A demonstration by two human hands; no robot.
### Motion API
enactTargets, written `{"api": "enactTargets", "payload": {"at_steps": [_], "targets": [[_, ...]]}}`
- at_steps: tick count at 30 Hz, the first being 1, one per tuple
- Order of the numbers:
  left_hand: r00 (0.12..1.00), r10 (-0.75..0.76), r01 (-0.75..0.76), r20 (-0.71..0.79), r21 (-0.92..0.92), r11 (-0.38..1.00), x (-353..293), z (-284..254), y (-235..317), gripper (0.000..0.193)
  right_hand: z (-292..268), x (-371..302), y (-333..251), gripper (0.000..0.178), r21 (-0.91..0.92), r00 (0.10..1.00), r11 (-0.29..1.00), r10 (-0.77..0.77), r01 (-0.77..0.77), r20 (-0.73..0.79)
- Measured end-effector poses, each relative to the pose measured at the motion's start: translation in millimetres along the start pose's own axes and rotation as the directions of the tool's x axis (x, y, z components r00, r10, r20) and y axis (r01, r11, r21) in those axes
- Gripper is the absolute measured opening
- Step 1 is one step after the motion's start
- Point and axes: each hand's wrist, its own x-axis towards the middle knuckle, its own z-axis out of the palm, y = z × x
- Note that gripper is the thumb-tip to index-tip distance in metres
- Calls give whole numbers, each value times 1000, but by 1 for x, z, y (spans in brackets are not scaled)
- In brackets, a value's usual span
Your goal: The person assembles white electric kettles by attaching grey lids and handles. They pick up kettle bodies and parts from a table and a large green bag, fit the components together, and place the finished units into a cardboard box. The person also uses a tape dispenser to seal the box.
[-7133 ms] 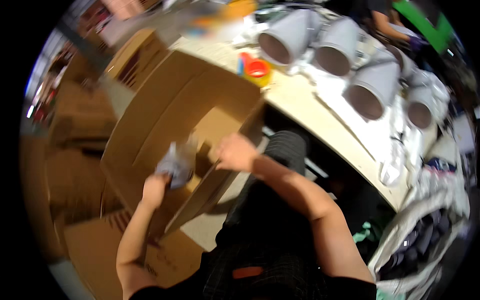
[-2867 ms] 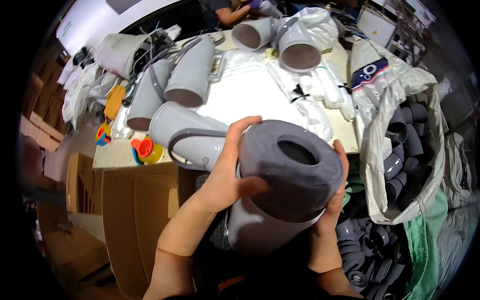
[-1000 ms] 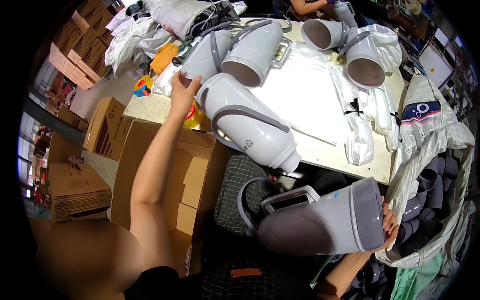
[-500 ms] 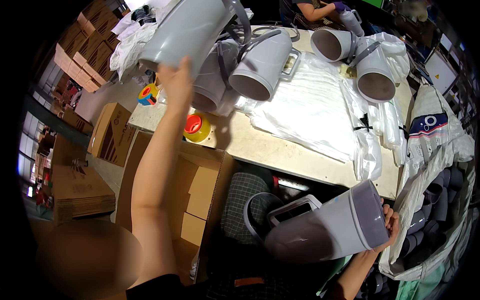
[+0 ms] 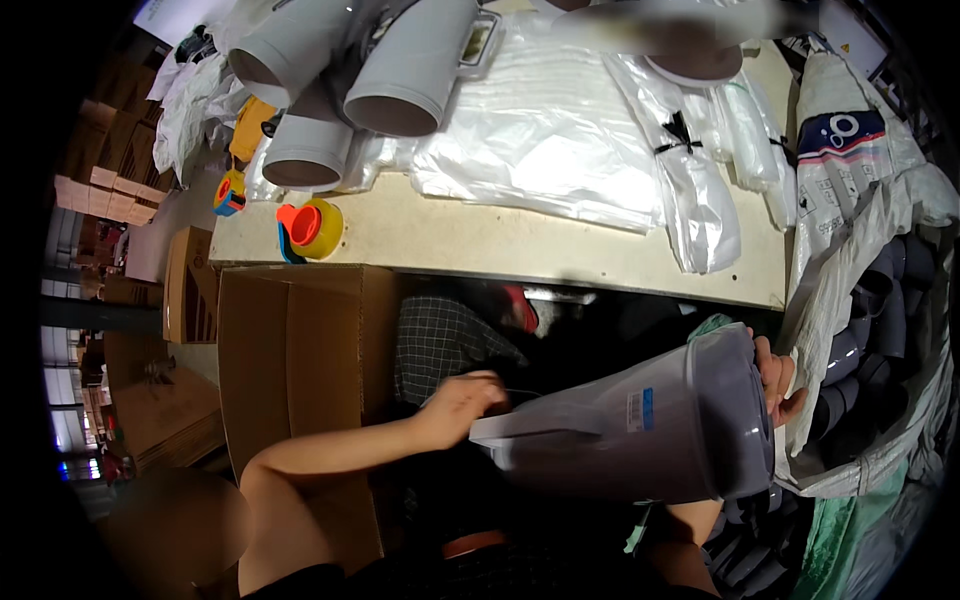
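A large grey plastic jug lies on its side across my lap, its wide end to the right and a small blue-and-white label facing up. My right hand is closed on the wide end, fingers curled over its rim. At the narrow end, my left hand is closed beside the jug's handle. Its fingertips are in shadow and seem to grip the jug there. Beyond, a grey jug lies on the white plastic bags, with more grey jugs to its left.
An open cardboard box stands at my left, against the table. Tape rolls sit at the table's left edge. At right, a white woven sack holds dark grey parts. A blurred pale shape crosses the far right.
My left hand has let go of a grey jug on the table and come down to the one in my lap. That lap jug has turned, bringing its label into view.
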Motion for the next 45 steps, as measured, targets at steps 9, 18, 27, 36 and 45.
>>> {"api": "enactTargets", "payload": {"at_steps": [9, 18, 27, 36, 45], "targets": [[631, 764, -485, -134, 700, 524, 192, -14, 165, 3, -46, 14, -9, 39, 93, 974, 991, 74, -96, 216], [886, 375, -104, -274, 670, 735, 305, -85, 44, 13, -61, 59, 28, 37, 69, 902, 909, 416, -410, -120], [802, 75, -173, -593, -110, 979, 307, -69, 98, 30, -60, 51, 108, 28, -524, 771, 580, 565, -624, -292], [952, 164, -139, -259, 112, 984, 159, 18, 121, 15, -46, 47, 118, 24, -618, 890, 658, 197, -431, -411], [862, 499, -504, 92, 47, 862, 155, 7, 152, 16, -11, 37, -8, 31, -544, 793, 832, -261, -104, -550]]}}
